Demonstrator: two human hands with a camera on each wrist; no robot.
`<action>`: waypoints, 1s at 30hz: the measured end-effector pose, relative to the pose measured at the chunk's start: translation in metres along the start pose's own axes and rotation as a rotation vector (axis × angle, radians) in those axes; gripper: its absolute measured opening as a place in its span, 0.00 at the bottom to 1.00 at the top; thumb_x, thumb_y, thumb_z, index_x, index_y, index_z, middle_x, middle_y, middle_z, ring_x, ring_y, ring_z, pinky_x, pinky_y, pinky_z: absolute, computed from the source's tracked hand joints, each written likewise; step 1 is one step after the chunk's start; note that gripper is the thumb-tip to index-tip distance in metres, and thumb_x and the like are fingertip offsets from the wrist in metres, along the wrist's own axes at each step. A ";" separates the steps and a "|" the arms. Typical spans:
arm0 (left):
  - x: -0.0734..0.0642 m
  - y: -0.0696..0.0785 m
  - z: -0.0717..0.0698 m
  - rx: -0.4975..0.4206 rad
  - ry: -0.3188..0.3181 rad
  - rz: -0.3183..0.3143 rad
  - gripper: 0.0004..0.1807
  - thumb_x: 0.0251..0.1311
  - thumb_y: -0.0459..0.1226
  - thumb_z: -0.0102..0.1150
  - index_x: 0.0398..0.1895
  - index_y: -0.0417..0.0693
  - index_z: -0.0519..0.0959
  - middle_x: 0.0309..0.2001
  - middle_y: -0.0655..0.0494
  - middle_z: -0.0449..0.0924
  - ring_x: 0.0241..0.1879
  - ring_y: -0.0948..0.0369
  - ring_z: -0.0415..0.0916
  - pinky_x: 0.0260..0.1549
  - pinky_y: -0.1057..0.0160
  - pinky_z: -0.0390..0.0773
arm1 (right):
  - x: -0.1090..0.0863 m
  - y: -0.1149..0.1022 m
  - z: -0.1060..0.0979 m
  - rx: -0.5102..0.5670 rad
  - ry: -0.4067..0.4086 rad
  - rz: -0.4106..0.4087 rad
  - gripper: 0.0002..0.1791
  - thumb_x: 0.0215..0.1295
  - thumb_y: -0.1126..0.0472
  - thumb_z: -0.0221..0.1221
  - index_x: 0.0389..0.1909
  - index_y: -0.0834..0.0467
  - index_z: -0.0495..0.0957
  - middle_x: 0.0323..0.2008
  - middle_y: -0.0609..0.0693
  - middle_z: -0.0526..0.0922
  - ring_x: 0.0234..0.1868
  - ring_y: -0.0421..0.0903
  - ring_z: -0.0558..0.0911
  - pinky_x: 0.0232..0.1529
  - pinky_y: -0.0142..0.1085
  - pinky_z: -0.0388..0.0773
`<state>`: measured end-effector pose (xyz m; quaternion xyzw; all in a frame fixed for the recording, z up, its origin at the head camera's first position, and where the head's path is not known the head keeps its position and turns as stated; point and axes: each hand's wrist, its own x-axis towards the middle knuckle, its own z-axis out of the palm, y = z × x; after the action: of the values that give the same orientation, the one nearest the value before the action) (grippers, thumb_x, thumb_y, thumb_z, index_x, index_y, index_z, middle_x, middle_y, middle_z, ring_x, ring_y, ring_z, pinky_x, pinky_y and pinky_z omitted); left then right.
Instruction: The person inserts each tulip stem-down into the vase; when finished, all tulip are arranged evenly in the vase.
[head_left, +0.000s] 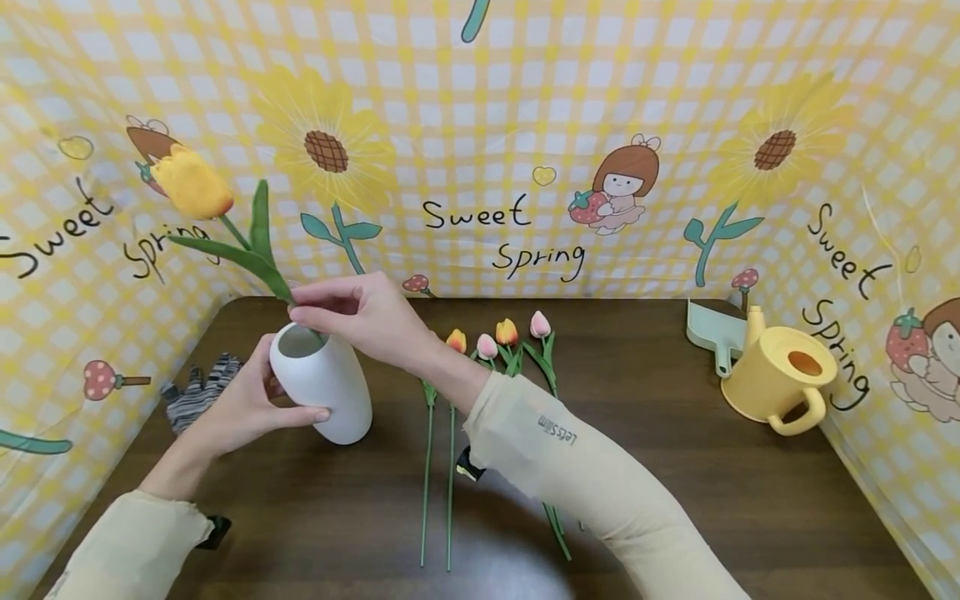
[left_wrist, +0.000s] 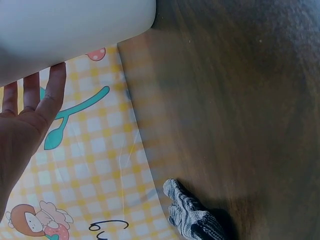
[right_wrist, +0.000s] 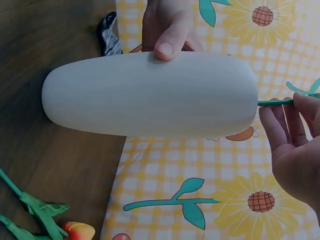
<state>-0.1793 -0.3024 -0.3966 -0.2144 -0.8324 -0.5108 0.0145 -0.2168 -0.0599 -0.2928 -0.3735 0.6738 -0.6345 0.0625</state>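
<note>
A white vase [head_left: 330, 392] leans a little to the left on the dark table. My left hand [head_left: 255, 400] grips it around its side, with the thumb across the front; in the left wrist view the fingers [left_wrist: 55, 87] lie along the vase wall. Above the vase mouth, my right hand [head_left: 367, 321] pinches the green stem [right_wrist: 275, 102] of a yellow-orange tulip [head_left: 193, 183]. The stem's lower part runs into the opening and is hidden inside. The tulip's bloom and two leaves tilt up to the left.
Several pink and orange tulips [head_left: 506, 333] lie on the table, partly under my right forearm. A yellow watering can [head_left: 776, 379] and a pale green dustpan [head_left: 716, 329] stand at the right. A grey striped glove [head_left: 198, 396] lies left of the vase. Checked cloth [head_left: 480, 100] surrounds the table.
</note>
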 end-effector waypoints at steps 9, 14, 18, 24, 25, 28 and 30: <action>-0.003 -0.002 -0.002 -0.023 -0.005 0.013 0.52 0.45 0.22 0.78 0.69 0.52 0.56 0.60 0.50 0.69 0.50 0.60 0.81 0.43 0.63 0.83 | 0.004 -0.003 0.006 -0.148 -0.054 -0.038 0.15 0.67 0.62 0.67 0.53 0.62 0.85 0.44 0.48 0.89 0.40 0.31 0.84 0.45 0.27 0.80; 0.000 -0.004 0.000 -0.053 -0.021 0.001 0.51 0.47 0.23 0.77 0.70 0.53 0.55 0.61 0.51 0.68 0.51 0.58 0.80 0.44 0.62 0.84 | 0.004 -0.003 0.005 -0.191 -0.056 -0.031 0.14 0.67 0.61 0.67 0.51 0.60 0.86 0.44 0.47 0.89 0.41 0.28 0.83 0.45 0.25 0.79; 0.003 -0.005 0.004 -0.076 -0.029 0.000 0.50 0.47 0.23 0.77 0.69 0.53 0.56 0.61 0.50 0.69 0.52 0.57 0.80 0.44 0.60 0.84 | 0.005 0.000 0.002 -0.225 -0.049 -0.046 0.13 0.66 0.61 0.68 0.50 0.60 0.87 0.44 0.46 0.89 0.42 0.27 0.83 0.46 0.25 0.79; 0.001 -0.003 0.003 -0.068 -0.020 -0.004 0.49 0.47 0.23 0.77 0.68 0.52 0.57 0.61 0.50 0.69 0.52 0.58 0.81 0.45 0.61 0.83 | 0.009 0.002 0.005 -0.271 -0.048 -0.051 0.12 0.66 0.61 0.68 0.48 0.60 0.88 0.41 0.45 0.89 0.39 0.26 0.82 0.43 0.24 0.79; 0.000 -0.003 0.003 -0.066 -0.018 -0.006 0.50 0.47 0.23 0.77 0.68 0.52 0.57 0.61 0.50 0.69 0.52 0.58 0.81 0.45 0.61 0.83 | 0.010 0.001 0.006 -0.287 -0.054 -0.048 0.12 0.66 0.61 0.68 0.48 0.60 0.88 0.41 0.45 0.89 0.39 0.26 0.82 0.42 0.24 0.79; -0.001 -0.002 0.001 -0.065 -0.018 -0.013 0.51 0.46 0.23 0.78 0.69 0.53 0.56 0.61 0.50 0.69 0.52 0.58 0.80 0.45 0.61 0.83 | 0.013 -0.001 0.006 -0.328 -0.079 -0.020 0.12 0.66 0.60 0.69 0.48 0.59 0.87 0.41 0.44 0.89 0.38 0.26 0.82 0.41 0.23 0.78; -0.001 -0.001 0.000 -0.063 -0.018 -0.017 0.51 0.47 0.24 0.78 0.70 0.53 0.56 0.61 0.50 0.69 0.52 0.58 0.80 0.45 0.61 0.83 | 0.014 -0.003 0.006 -0.354 -0.098 0.012 0.12 0.66 0.59 0.69 0.48 0.58 0.87 0.42 0.43 0.89 0.39 0.26 0.82 0.41 0.23 0.78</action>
<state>-0.1787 -0.3031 -0.3979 -0.2124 -0.8177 -0.5350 -0.0043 -0.2223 -0.0732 -0.2858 -0.4050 0.7732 -0.4868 0.0324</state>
